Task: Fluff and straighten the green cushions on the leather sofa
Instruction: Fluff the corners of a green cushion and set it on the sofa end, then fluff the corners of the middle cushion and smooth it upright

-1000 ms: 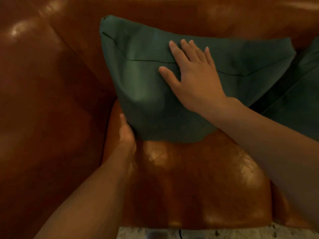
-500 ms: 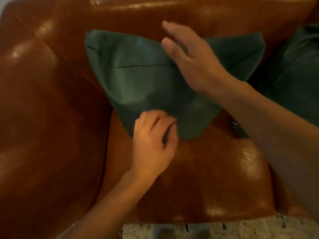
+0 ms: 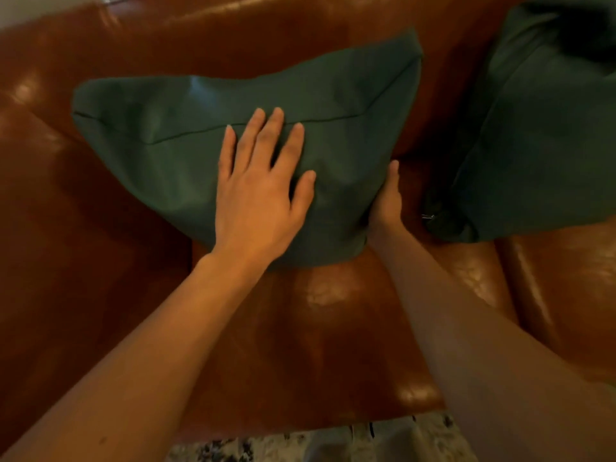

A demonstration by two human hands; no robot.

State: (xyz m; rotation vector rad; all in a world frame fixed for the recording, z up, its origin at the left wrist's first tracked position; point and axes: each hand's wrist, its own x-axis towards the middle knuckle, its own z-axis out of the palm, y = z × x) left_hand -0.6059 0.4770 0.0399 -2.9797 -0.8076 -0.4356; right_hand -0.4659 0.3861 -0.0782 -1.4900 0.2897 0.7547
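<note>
— Nearest you is the sofa seat (image 3: 333,328), and the cushion (image 3: 160,155) stands on its back edge, leaning on the backrest (image 3: 233,38). Why is your left hand (image 3: 256,195) flat on it?

— Your fingers are spread wide and straight, pressing the front face, probably to smooth the cover and push the filling level. No grip there.

— And your right hand (image 3: 386,201)?

— It sits at the cushion's right edge, likely bracing it against your push. Only the thumb side shows, so I cannot tell whether that grip is closed on the fabric.

— Farther right?

— A second cushion (image 3: 533,128) slumps against the backrest, apart from the first; it looks untouched.
</note>
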